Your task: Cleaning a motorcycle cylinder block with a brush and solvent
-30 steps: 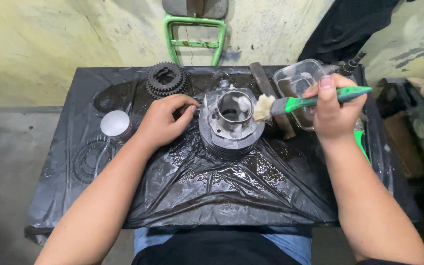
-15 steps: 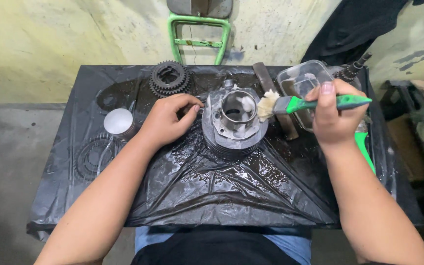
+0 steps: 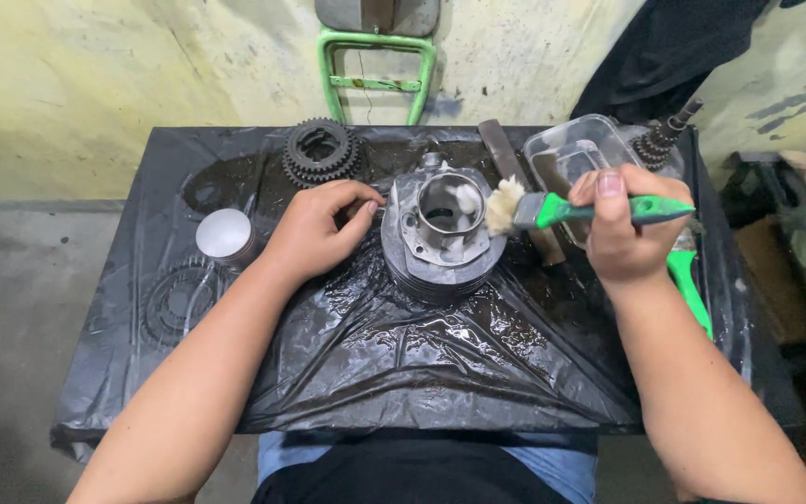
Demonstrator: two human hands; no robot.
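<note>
A grey finned metal cylinder stands upright in the middle of a table covered with wet black plastic sheet. My left hand rests against the cylinder's left side, fingers curled toward it. My right hand grips a green-handled paintbrush held level, with its pale bristles touching the cylinder's upper right rim. White foam shows inside the cylinder's bore.
A dark gear cluster sits at the back left, a round silver piston at the left, a flat ring gear near it. A clear plastic tub and a geared shaft stand at the back right. A green frame leans on the wall.
The view has shifted slightly. My right hand has tilted the brush a little, keeping the bristles at the cylinder's right rim. My left hand stays on the cylinder's left side.
</note>
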